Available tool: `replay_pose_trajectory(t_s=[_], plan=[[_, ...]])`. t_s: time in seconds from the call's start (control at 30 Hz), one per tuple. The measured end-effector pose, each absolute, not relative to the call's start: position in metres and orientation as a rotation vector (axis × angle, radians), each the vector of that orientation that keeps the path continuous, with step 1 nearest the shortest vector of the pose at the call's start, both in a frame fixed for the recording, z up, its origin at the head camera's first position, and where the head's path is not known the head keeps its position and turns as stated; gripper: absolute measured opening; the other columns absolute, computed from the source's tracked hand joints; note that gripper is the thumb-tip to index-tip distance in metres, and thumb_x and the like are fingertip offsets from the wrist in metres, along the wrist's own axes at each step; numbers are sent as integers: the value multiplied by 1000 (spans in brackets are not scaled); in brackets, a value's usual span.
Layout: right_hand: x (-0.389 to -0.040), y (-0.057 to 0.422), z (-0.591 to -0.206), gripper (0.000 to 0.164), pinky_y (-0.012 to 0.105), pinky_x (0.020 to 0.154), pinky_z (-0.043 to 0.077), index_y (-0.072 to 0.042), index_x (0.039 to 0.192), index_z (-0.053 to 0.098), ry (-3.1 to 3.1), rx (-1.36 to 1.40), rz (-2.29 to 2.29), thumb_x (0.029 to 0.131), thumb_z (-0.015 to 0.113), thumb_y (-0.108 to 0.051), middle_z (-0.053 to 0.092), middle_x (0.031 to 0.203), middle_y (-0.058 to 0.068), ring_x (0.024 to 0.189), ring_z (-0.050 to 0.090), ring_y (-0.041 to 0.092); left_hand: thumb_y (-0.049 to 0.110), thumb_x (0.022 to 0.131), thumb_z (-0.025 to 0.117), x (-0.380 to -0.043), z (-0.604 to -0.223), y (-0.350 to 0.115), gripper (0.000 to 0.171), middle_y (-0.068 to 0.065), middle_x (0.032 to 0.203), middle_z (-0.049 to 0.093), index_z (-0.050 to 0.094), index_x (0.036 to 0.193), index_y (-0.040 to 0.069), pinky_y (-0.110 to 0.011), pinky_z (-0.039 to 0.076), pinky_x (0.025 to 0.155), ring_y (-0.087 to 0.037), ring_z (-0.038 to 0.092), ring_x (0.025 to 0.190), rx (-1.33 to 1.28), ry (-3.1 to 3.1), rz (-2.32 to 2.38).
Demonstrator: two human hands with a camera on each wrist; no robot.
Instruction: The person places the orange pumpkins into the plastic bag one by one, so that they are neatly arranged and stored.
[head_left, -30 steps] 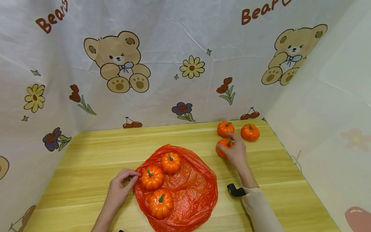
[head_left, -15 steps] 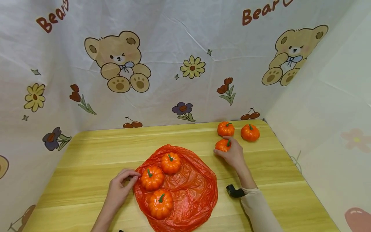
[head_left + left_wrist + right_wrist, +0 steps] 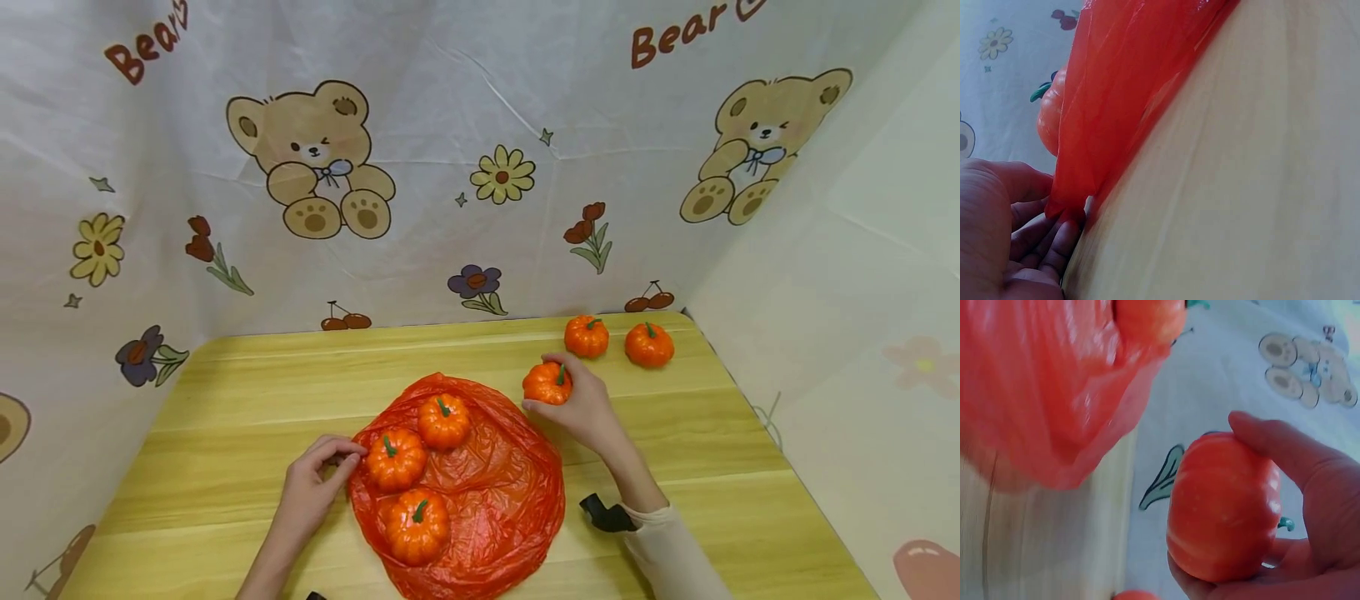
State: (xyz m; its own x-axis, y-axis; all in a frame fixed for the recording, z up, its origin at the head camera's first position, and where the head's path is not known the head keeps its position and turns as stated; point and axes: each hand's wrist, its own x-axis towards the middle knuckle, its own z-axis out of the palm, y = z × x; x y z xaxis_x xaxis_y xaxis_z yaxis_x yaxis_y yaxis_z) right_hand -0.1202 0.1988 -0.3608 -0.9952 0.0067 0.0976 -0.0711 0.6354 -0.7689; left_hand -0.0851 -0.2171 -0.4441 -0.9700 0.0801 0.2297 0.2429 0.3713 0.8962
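Note:
A red plastic bag lies spread open on the table, with three small orange pumpkins inside, one of them the left pumpkin. My left hand pinches the bag's left rim between thumb and fingers; the left wrist view shows the red film gathered at the fingertips. My right hand grips another orange pumpkin with a green stem, just beyond the bag's upper right rim. In the right wrist view, thumb and fingers curl round that pumpkin from opposite sides.
Two more pumpkins stand at the back right: the nearer-in pumpkin and the corner pumpkin. A wood-grain table lies beneath everything. Behind it hangs a white cloth printed with bears and flowers. A black wrist mount sits by my right sleeve.
My right hand has closed round the front pumpkin and carried it left toward the bag, away from the other two. The left hand stays at the bag's rim.

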Motion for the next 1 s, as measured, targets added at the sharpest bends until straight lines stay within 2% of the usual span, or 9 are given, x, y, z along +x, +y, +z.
replay_pose_trajectory(t_s=[0.17, 0.3, 0.4, 0.67, 0.87, 1.0], plan=[[-106, 181, -358, 75, 43, 85, 62, -14, 142, 58, -2755, 191, 1344, 78, 95, -27, 68, 129, 11, 105, 69, 28, 7, 100, 72, -85, -443, -217, 13, -2, 106, 73, 79, 103, 17, -15, 52, 78, -9, 63, 90, -305, -2474, -1670], [-97, 163, -358, 76, 38, 83, 63, -16, 140, 58, -2779, 278, 1345, 76, 96, -28, 67, 127, 7, 103, 69, 23, 6, 100, 72, -85, -443, -217, 12, -2, 105, 73, 79, 103, 16, -15, 51, 78, -9, 63, 89, -311, -2467, -1672], [-90, 149, -359, 79, 38, 83, 62, -13, 140, 57, -2798, 344, 1332, 74, 97, -27, 67, 127, 6, 105, 68, 22, 6, 100, 72, -86, -443, -217, 12, -2, 106, 73, 79, 103, 16, -15, 52, 78, -9, 63, 90, -314, -2464, -1669], [-70, 121, -363, 83, 42, 93, 59, -9, 143, 53, -2826, 443, 1306, 74, 97, -27, 64, 132, 3, 116, 65, 20, 4, 99, 72, -86, -446, -216, 13, -4, 107, 73, 79, 105, 14, -15, 52, 77, -9, 62, 90, -328, -2460, -1669], [-60, 102, -375, 93, 52, 104, 53, -5, 150, 42, -2847, 432, 1326, 77, 96, -27, 56, 143, 12, 128, 59, 27, 6, 100, 72, -86, -444, -216, 13, -3, 106, 73, 79, 104, 16, -15, 52, 78, -9, 63, 90, -327, -2466, -1670], [-57, 93, -383, 101, 55, 110, 50, -4, 157, 34, -2871, 444, 1352, 79, 94, -29, 49, 152, 16, 136, 55, 32, 7, 100, 72, -86, -443, -217, 13, -2, 106, 73, 79, 104, 16, -15, 52, 78, -9, 63, 90, -325, -2467, -1667]])
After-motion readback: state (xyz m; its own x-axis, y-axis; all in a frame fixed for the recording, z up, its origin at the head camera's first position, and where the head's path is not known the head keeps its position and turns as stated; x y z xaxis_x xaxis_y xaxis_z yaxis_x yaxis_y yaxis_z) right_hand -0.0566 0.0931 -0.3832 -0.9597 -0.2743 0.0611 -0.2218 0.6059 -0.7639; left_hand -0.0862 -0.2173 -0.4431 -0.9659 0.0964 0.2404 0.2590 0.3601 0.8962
